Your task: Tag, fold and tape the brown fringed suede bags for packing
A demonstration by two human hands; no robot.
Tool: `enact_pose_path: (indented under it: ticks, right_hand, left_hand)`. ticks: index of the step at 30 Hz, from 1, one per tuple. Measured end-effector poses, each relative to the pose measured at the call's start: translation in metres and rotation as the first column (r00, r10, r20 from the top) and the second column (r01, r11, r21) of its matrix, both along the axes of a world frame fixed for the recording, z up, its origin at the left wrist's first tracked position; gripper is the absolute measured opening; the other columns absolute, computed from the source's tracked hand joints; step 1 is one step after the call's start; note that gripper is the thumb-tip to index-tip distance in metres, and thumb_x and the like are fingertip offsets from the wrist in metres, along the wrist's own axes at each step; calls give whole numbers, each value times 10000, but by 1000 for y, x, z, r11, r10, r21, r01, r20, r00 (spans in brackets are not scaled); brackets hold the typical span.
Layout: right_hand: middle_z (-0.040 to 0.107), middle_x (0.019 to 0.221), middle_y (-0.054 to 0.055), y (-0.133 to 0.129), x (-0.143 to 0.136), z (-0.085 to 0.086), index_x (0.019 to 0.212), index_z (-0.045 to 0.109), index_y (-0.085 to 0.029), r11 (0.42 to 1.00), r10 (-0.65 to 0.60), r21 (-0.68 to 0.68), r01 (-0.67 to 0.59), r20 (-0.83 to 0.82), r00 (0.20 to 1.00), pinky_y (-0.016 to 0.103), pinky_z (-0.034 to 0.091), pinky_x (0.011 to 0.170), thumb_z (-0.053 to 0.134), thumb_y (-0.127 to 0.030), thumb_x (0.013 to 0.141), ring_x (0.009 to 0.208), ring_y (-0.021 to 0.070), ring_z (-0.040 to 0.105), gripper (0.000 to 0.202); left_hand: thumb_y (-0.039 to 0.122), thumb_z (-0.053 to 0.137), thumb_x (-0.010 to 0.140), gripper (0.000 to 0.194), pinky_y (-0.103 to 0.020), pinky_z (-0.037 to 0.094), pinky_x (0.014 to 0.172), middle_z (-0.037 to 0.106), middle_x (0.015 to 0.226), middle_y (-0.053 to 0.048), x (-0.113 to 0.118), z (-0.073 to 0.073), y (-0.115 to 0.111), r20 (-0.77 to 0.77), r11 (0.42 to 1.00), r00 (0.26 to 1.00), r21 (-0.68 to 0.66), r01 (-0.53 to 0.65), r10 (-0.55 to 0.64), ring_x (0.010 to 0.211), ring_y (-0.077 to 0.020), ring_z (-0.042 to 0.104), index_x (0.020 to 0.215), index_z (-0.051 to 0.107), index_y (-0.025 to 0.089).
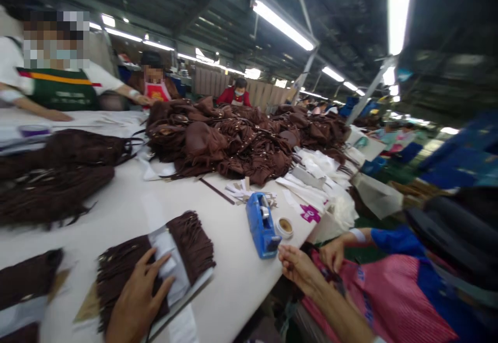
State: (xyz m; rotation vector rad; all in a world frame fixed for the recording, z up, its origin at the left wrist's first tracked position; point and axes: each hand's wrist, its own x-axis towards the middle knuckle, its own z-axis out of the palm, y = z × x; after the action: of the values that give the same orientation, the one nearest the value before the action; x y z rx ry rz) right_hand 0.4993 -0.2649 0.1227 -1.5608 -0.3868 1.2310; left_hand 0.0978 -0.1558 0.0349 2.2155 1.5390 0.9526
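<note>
A brown fringed leather piece [192,242], probably a bag, lies on the table in front of me with a white paper band [173,265] across its middle. Spread over the band and the brown leather, my left hand [142,293] presses down with fingers apart. My right hand [299,270] is at the near end of a blue tape dispenser [260,226], its fingertips pinched together beside the cutting edge. Whatever sits between those fingertips is too small to make out. A small roll of tape [285,227] rests against the dispenser's right side.
A large heap of brown leather bags [218,135] covers the table's far side. More brown pieces [58,177] lie at left. White wrapping [319,177] and paper scraps [249,193] lie beyond the dispenser. A co-worker in a pink apron [389,291] sits close at right; others work across the table.
</note>
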Motion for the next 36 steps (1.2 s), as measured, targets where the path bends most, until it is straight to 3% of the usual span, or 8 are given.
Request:
enact_pose_path:
  ticks: [3, 8, 13, 17, 21, 29, 36]
  right_hand:
    - [583, 654, -53, 7, 1, -2, 821, 573, -198, 1000, 2, -21, 0, 105, 994, 145, 427, 473, 797, -323, 683, 461, 32, 456, 292]
    - [476, 468, -66, 6, -21, -9, 647, 509, -194, 992, 103, -92, -83, 240, 965, 161, 295, 362, 768, -357, 637, 361, 49, 362, 306]
    - [609, 580, -22, 12, -100, -11, 760, 583, -180, 954, 298, -71, -290, 271, 915, 193, 383, 407, 755, -465, 630, 408, 72, 457, 357]
    - [646, 618, -12, 37, -182, -4, 831, 582, -169, 817, 551, 37, -575, 239, 799, 195, 381, 402, 675, -471, 695, 401, 68, 449, 344]
    - [640, 596, -18, 55, -232, -6, 821, 561, -168, 800, 585, -25, -600, 259, 769, 189, 363, 385, 609, -375, 704, 392, 70, 444, 243]
    - [635, 564, -34, 63, -251, -27, 774, 545, -187, 829, 556, -202, -522, 404, 726, 180, 323, 353, 554, -184, 772, 360, 77, 450, 10]
    - [646, 544, -40, 65, -257, -30, 727, 560, -199, 829, 549, -322, -457, 622, 558, 184, 367, 434, 591, -138, 749, 441, 106, 571, 72]
  left_hand:
    - [470, 481, 931, 437, -482, 464, 1062, 368, 1516, -80, 0, 13, -6, -61, 998, 998, -65, 19, -23, 1186, -250, 588, 1324, 544, 292]
    - [422, 490, 944, 416, -491, 427, 1094, 332, 1534, -74, 1, 15, -9, -55, 997, 999, -75, -2, -2, 1215, -246, 555, 1336, 521, 288]
    - [397, 516, 937, 411, -482, 415, 1098, 341, 1534, -74, 1, 16, -9, -59, 997, 998, -81, 3, -8, 1256, -254, 522, 1333, 524, 288]
    - [381, 527, 931, 420, -472, 430, 1078, 341, 1535, -86, 1, 18, -11, -53, 997, 999, -75, -15, 11, 1227, -250, 542, 1338, 524, 279]
    - [356, 539, 922, 434, -462, 445, 1051, 348, 1536, -95, 1, 16, -12, -44, 998, 999, -53, -16, 14, 1214, -246, 553, 1349, 519, 279]
    - [333, 538, 919, 426, -456, 461, 1016, 389, 1517, -109, -1, 14, -13, -23, 999, 999, -21, -30, 29, 1205, -260, 560, 1340, 535, 263]
    - [327, 520, 936, 426, -441, 483, 954, 400, 1510, -130, -1, 14, -14, -79, 999, 996, -6, -33, 32, 1208, -276, 555, 1355, 521, 249]
